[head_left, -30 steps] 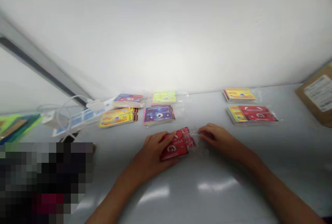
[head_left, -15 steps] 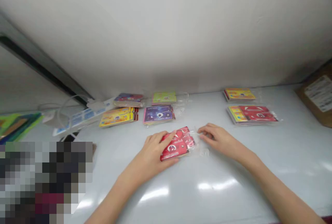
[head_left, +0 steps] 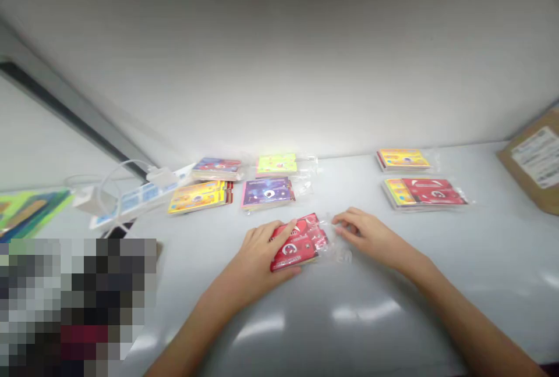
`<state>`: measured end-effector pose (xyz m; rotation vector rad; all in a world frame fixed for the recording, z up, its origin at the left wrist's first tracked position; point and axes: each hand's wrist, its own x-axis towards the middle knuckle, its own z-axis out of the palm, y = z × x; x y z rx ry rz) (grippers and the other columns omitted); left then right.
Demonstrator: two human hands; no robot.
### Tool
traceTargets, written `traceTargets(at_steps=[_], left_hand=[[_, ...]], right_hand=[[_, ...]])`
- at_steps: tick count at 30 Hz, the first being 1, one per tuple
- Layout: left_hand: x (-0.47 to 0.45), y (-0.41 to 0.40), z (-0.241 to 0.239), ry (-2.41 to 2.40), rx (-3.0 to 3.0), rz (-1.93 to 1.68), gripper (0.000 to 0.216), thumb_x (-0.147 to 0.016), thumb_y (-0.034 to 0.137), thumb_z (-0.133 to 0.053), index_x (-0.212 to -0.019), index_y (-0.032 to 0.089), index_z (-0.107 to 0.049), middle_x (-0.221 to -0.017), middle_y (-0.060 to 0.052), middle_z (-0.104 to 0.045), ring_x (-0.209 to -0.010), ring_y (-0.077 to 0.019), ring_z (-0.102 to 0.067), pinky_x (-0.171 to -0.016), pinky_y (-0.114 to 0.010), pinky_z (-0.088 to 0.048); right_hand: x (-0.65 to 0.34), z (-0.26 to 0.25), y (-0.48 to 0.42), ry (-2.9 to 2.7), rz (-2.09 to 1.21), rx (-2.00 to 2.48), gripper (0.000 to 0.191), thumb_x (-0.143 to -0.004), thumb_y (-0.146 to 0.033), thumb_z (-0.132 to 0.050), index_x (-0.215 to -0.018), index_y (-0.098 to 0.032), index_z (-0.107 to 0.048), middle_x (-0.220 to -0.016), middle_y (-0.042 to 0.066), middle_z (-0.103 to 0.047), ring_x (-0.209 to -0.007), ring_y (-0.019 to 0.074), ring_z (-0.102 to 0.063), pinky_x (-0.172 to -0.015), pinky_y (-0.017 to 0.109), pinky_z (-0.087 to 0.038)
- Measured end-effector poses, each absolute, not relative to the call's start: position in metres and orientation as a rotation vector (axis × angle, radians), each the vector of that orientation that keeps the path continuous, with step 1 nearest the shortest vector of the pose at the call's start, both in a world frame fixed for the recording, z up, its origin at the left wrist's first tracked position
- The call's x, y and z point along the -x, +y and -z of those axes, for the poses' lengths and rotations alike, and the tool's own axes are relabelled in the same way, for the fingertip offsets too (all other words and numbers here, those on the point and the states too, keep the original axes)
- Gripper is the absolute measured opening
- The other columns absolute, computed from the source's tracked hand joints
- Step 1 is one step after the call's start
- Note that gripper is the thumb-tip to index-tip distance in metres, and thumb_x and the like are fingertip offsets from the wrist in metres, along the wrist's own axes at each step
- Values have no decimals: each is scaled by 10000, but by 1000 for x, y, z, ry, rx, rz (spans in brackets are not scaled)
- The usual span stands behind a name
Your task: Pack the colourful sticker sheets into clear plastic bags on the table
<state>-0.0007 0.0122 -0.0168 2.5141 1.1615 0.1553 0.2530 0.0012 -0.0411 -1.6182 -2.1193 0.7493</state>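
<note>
Left hand (head_left: 262,250): partly open, thumb and fingers around red card stack (head_left: 294,251), holding it on table (head_left: 314,301) between hands. Right hand (head_left: 364,230): fingers curled beside loose end of clear wrapper (head_left: 334,249); I cannot tell whether film is pinched. Step in hand, I judge: managing wrapper's end. Next move calls for steady left hold, sure right pinch. Beyond left hand: purple pack (head_left: 266,192), yellow packs (head_left: 198,196). Beyond right hand, farther right: red-and-yellow pack (head_left: 432,192).

Not one word I can read here: the white label (head_left: 535,156) on the cardboard box (head_left: 549,198) blurs, the lettering on the red pack (head_left: 293,249) too.
</note>
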Motion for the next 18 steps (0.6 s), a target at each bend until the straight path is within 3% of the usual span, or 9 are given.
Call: traceTargets(at_steps=[7, 11, 18], left_hand=[[0, 14, 17, 1158, -2506, -145, 677, -778, 449, -580, -1365, 261, -299, -1306, -94, -422, -1147, -281, -419, -969, -428, -353], [1, 14, 18, 1149, -2512, -156, 678, -778, 450, -577, -1365, 250, -303, -1302, -95, -430, -1147, -282, -420, -967, -423, -352], [1, 13, 16, 1164, -2494, -163, 667, -777, 432, -582, -1361, 252, -314, -1297, -88, -438, -1145, -271, -420, -974, -401, -345]], right_hand=[[-261, 45, -1, -2099, -791, 1593, 268, -784, -245, -539, -1036, -180, -602, -920, 72, -603, -760, 172, -570, -721, 324, -467], [-269, 47, -2, -2093, -878, 1531, 323, -719, -161, -573, -1040, -184, -601, -967, 66, -607, -765, 162, -571, -721, 312, -468], [-267, 47, 1, -2100, -870, 1591, 272, -710, -55, -464, -894, -171, -628, -751, 36, -605, -656, 146, -553, -628, 272, -450]])
